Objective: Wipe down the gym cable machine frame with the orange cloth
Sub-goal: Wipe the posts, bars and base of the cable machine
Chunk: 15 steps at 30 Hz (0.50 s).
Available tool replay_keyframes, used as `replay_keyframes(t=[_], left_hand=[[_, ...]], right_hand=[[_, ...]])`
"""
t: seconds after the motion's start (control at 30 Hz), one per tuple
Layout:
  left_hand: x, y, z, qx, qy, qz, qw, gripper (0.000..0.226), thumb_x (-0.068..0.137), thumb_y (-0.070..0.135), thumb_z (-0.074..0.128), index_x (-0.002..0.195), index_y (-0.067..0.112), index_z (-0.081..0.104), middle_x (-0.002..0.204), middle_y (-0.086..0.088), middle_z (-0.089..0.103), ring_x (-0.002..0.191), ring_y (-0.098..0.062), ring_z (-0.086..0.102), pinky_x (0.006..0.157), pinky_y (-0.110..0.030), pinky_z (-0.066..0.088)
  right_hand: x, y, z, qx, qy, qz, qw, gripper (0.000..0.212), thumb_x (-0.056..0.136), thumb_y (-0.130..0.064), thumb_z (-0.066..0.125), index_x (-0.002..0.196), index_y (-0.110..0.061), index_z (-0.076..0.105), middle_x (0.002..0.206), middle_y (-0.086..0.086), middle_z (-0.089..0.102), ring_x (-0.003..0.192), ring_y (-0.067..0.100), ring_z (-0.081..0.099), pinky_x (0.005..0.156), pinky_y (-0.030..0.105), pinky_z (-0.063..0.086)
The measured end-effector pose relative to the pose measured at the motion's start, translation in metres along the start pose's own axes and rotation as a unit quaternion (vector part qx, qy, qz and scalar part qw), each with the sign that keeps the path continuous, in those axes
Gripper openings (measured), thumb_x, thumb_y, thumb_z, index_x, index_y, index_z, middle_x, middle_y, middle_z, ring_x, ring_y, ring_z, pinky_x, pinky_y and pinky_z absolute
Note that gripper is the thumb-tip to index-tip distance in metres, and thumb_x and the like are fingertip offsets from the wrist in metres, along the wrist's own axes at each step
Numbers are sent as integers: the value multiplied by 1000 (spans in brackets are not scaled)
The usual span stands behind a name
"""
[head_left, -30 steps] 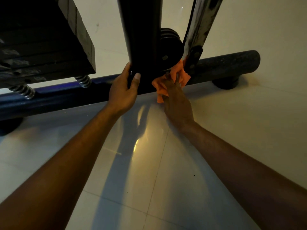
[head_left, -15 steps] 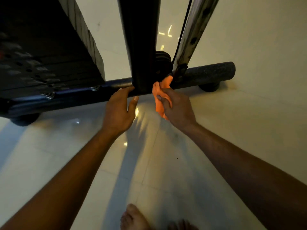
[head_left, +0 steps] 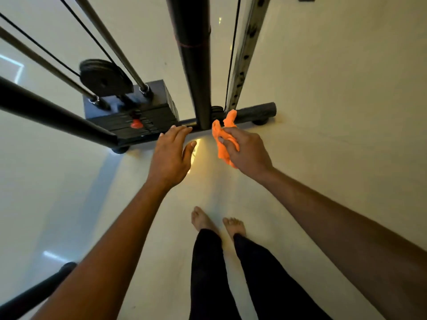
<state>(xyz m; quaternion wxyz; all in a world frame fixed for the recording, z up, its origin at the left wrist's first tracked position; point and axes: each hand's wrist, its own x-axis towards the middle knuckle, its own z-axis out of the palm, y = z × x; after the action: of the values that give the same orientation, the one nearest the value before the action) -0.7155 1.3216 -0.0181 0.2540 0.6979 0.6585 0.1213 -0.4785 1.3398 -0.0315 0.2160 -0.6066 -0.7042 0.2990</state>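
Note:
The cable machine's black upright post (head_left: 196,65) rises from a black base bar (head_left: 254,110) on the floor. My right hand (head_left: 247,148) grips the crumpled orange cloth (head_left: 221,137) just right of the post, in the air and apart from the frame. My left hand (head_left: 172,153) hovers with straight fingers just left of the post's foot, touching nothing that I can make out.
A black weight stack (head_left: 129,114) with a red pin, a pulley (head_left: 104,77) and guide rods stands to the left. A perforated steel rail (head_left: 245,51) and a cable run right of the post. My bare feet (head_left: 217,222) stand on the pale tiled floor.
The view has risen far above the machine's base. My left hand has let go of the post, and my right hand has drawn the cloth away from the frame.

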Motion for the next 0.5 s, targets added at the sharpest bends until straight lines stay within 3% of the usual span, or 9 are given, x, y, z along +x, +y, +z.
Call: replay_keyframes(t=[0.3,0.37,0.5], left_hand=[[-125,154,-186,25,7,-26,999,55,112,45,51,162,23,45,166,-6,46,161,-27,31,132,-55,22],[-146,171,-207,32,20,-21,999,55,112,44,52,162,23,44,166,-6,46,160,-28,31,132,-58,24],[-192,186,-210,37,25,3,999,56,111,47,52,162,25,43,165,-5,45,158,-29,34,129,-60,29]], right_hand=[[-94,-174,-192,18,-30,-1,999,35,110,-38,61,142,-23,65,128,14,74,107,31,74,85,40,59],[-117,-193,-216,13,-23,2,1000,31,110,-37,61,138,-24,67,126,14,74,109,32,73,86,47,61],[-175,-199,-233,-1,-4,17,1000,26,110,-38,59,132,-26,68,119,9,75,104,28,73,80,39,58]])
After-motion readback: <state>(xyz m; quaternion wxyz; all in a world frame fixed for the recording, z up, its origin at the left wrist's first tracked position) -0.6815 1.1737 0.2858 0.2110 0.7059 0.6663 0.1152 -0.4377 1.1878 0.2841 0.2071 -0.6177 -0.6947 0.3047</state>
